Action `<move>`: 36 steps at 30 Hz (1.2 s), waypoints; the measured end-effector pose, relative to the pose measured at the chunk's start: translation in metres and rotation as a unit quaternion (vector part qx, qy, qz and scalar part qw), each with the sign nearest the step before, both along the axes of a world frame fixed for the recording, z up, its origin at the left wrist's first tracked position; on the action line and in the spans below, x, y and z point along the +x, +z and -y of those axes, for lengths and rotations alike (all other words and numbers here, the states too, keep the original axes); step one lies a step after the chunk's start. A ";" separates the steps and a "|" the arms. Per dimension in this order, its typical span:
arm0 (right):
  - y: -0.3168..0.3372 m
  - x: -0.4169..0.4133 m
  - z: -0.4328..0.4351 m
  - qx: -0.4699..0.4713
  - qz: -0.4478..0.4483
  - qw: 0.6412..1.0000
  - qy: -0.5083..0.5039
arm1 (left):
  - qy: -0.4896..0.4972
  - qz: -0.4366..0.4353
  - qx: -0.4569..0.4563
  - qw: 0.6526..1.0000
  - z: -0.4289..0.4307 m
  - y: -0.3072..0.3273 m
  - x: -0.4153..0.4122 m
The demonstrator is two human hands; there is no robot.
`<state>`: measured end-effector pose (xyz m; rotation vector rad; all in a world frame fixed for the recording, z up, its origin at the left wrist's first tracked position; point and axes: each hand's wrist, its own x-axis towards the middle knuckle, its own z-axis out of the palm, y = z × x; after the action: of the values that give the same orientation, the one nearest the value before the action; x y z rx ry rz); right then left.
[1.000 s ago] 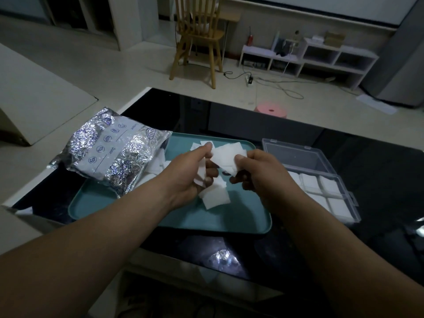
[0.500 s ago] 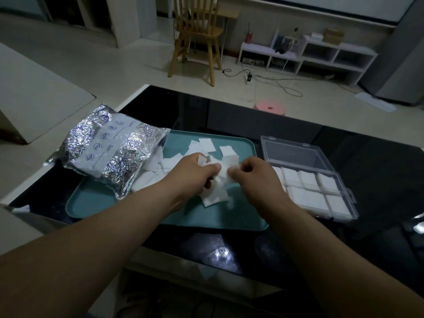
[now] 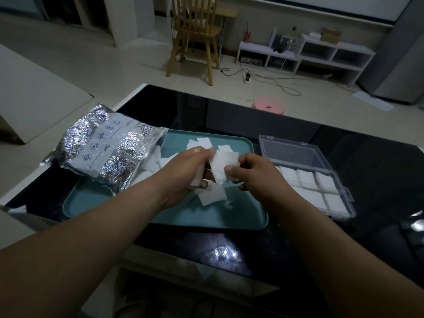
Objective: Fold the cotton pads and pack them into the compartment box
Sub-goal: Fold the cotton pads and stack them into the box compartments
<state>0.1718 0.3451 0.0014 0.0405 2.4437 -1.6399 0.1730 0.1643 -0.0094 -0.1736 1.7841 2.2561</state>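
Both hands are raised together above the teal tray [image 3: 96, 200] on the black counter [image 3: 378, 171]. 1 white cotton pad [image 3: 223, 165] is held between them: the left hand [image 3: 183, 174] grips its left edge with thumb on top and fingers curled beneath, and the right hand [image 3: 258, 177] pinches its right edge between thumb and forefinger. The pad is clear of the tray and appears partly bent; whether a fold is complete cannot be told. A further white piece shows under the left fingers, but it is not clear whether this is a separate pad. Directly below the hands, 1 flat pad [image 3: 212, 195] lies on the tray floor. More loose pads [image 3: 204, 142] lie on the tray beyond the hands, and others spread to the far side of the left hand, toward the mouth of the crumpled foil bag [image 3: 103, 150]. The bag rests across the tray's edge, outboard of the left hand. The clear compartment box [image 3: 343, 191] sits on the counter just outboard of the right hand, beside the tray, with its lid [image 3: 293, 152] lying open on the far side. The compartments in view hold white pads. On the floor beyond the counter stand a pink stool [image 3: 268, 106] and a wooden chair [image 3: 195, 31].
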 end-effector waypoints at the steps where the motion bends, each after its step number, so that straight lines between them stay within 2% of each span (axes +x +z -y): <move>1: 0.000 0.000 0.000 0.000 -0.001 1.000 -0.001 | 0.006 0.023 0.049 0.998 -0.001 0.002 0.001; 3: 0.001 0.000 0.000 -0.009 -0.005 1.000 -0.003 | 0.003 0.034 0.087 0.996 -0.001 0.003 0.001; 7: 0.003 0.003 0.005 -0.039 -0.011 0.999 0.007 | -0.025 0.028 0.079 0.996 -0.004 -0.001 0.003; 12: 0.004 0.007 0.011 -0.073 0.004 0.997 0.020 | -0.001 0.013 0.068 0.998 -0.006 -0.002 0.003; 18: 0.004 0.006 0.010 -0.056 -0.003 0.998 -0.003 | -0.004 0.030 0.031 0.999 -0.004 -0.003 0.002; 26: 0.005 0.008 0.011 -0.066 -0.024 0.997 0.008 | 0.012 0.064 0.050 0.997 -0.004 -0.005 -0.002; 28: 0.003 0.005 0.010 -0.091 -0.009 0.996 -0.004 | 0.025 0.062 0.049 0.997 -0.004 -0.004 -0.002; 31: -0.003 -0.001 0.008 -0.156 0.050 0.986 -0.043 | 0.056 0.103 0.086 0.989 0.000 -0.005 -0.004; 36: -0.016 -0.005 0.011 -0.211 0.137 0.966 -0.062 | 0.023 0.129 0.113 0.985 -0.001 -0.004 -0.002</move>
<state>0.1664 0.3342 -0.0142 0.3377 1.8863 -2.0198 0.1707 0.1650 -0.0136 -0.4437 1.3978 2.3245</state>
